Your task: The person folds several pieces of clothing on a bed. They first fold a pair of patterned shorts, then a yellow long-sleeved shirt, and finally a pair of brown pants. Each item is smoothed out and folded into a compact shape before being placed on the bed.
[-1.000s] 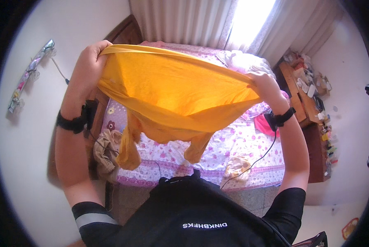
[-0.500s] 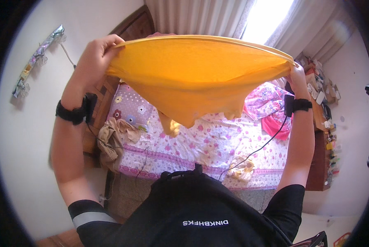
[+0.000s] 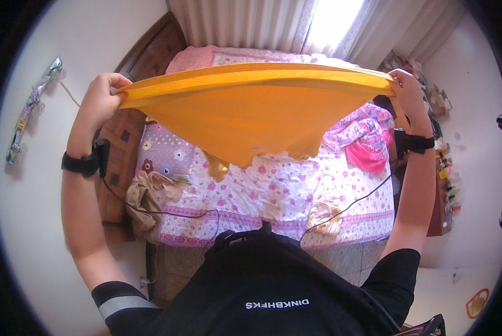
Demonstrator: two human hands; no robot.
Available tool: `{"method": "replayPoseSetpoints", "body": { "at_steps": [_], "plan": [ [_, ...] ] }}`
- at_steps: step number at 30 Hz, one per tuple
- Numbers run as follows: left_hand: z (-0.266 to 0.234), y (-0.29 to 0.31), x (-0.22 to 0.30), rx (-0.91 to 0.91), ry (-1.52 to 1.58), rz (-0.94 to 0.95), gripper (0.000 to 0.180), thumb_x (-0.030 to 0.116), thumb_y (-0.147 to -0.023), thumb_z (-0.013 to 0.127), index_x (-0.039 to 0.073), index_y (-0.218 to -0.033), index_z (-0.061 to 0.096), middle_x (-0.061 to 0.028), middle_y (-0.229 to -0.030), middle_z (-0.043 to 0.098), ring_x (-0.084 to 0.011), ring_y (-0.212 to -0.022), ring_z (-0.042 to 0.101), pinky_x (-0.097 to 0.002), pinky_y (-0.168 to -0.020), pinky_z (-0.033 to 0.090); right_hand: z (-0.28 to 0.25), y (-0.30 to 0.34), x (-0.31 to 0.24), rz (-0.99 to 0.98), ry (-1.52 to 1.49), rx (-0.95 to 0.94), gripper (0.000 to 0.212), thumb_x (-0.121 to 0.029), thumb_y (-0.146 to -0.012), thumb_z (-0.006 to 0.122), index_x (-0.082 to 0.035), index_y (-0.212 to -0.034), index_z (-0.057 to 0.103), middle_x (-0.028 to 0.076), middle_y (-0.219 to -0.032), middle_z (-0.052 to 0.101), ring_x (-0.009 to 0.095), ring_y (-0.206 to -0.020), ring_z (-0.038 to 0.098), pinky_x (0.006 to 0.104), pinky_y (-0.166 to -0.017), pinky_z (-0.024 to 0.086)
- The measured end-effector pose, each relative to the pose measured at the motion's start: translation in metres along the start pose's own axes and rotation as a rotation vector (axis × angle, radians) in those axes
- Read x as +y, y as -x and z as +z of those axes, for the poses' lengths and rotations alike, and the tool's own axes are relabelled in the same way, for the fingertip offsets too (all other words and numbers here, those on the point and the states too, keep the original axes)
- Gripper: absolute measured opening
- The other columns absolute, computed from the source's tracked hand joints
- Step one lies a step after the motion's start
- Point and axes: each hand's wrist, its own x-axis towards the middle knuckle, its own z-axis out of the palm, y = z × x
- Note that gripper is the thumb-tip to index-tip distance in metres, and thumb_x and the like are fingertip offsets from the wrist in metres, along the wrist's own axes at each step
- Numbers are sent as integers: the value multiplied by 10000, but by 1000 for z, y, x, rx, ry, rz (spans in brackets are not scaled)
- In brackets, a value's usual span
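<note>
Left hand and right hand gripped opposite ends of yellow garment, stretched wide above floral-covered bed; khaki clothing lay by left edge.

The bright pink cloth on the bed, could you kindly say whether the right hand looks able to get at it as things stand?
Probably not at once: the right hand holds one end of the stretched yellow garment, though the bright pink cloth seems to lie uncovered on the bed.
</note>
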Motion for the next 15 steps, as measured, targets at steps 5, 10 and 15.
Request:
{"method": "replayPoseSetpoints", "body": {
  "at_steps": [5, 10, 15],
  "plan": [
    [6, 0, 2, 14, 155, -32, 179, -56, -898, 558, -62, -1010, 698, -121, -936, 736, -191, -892, 703, -303, -827, 558, -24, 12, -3, -113, 289, -271, 79, -12, -832, 713, -15, -911, 715, 86, -756, 672, 215, -717, 674, 352, -621, 508],
    [8, -10, 9, 25, 74, 37, 222, -29, -920, 506, -62, -1012, 704, -133, -900, 733, -185, -873, 708, -310, -822, 548, -10, 9, 23, 22, 341, 137, 140, -133, -868, 672, -2, -909, 701, 123, -782, 705, 268, -735, 688, 360, -675, 532],
    [7, -18, 7, 112, -128, 83, 257, 46, -965, 490, -32, -1064, 713, -122, -923, 727, -162, -909, 695, -295, -828, 529, 16, 7, 32, 668, -684, 210, 348, -287, -999, 571, -23, -1212, 651, 63, -1004, 703, 200, -839, 679, 373, -726, 547]
  ]
}}
